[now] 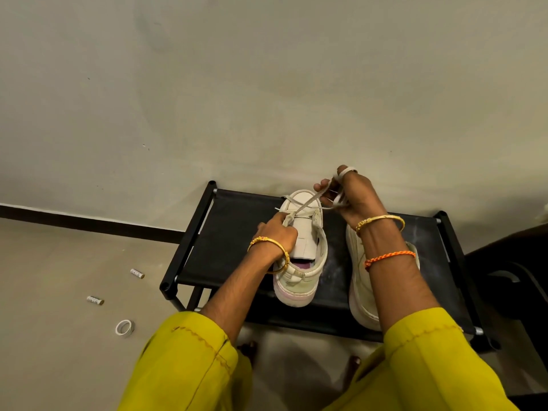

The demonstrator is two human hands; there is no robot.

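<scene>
A white sneaker (pixel 308 262) stands on a low black rack (pixel 234 232), toe pointing away from me. Its pale shoelace (pixel 308 203) runs slack across the toe end. My left hand (pixel 280 231) pinches the lace at the shoe's left eyelets and lies on the tongue. My right hand (pixel 351 197) is raised beyond the toe, with the other part of the lace wound round its fingers. A second white sneaker (pixel 357 280) lies on the rack to the right, largely hidden under my right forearm.
The rack stands against a plain wall. On the floor to the left lie two small batteries (pixel 137 273) (pixel 95 300) and a roll of white tape (pixel 124 327). A dark piece of furniture (pixel 516 280) stands at the right edge. My bare feet show below the rack.
</scene>
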